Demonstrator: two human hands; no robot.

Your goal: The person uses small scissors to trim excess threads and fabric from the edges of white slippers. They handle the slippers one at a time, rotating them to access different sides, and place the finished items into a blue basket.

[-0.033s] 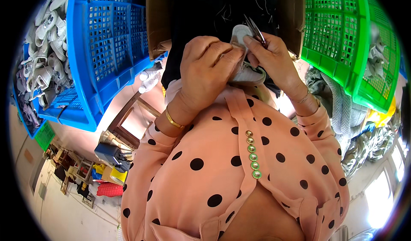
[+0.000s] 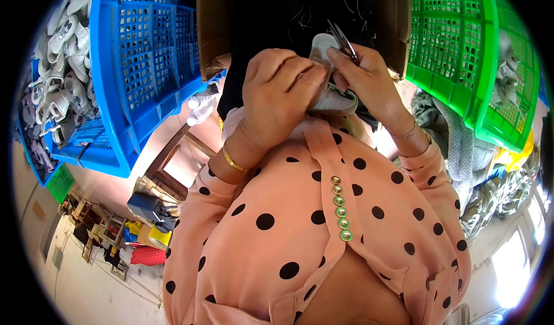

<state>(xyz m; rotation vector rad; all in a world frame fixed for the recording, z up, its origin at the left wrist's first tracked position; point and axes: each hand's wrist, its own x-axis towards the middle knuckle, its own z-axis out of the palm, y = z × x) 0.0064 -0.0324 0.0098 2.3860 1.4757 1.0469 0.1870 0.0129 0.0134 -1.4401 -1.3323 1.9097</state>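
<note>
Over my dark-clad lap, both hands hold a pale grey shoe upper [image 2: 334, 102] close to my body. My left hand [image 2: 276, 91] is closed round its left side, with the knuckles up and the fingertips hidden. On the other side, my right hand [image 2: 369, 81] pinches the edge with thumb and fingers. Small metal scissors [image 2: 343, 39] also sit in that hand, their pointed blades sticking out past the thumb and away from me. Most of their handle is covered by the fingers. Loose pale threads lie on the dark cloth [image 2: 300, 2] beyond.
A blue plastic crate [image 2: 109, 82] stands at my left, beside a heap of pale shoe uppers [image 2: 63, 65]. At my right is a green crate [image 2: 485, 65] with more pale pieces. Cardboard sides [image 2: 210, 30] flank my lap. Grey fabric bundles [image 2: 461, 152] lie at the right.
</note>
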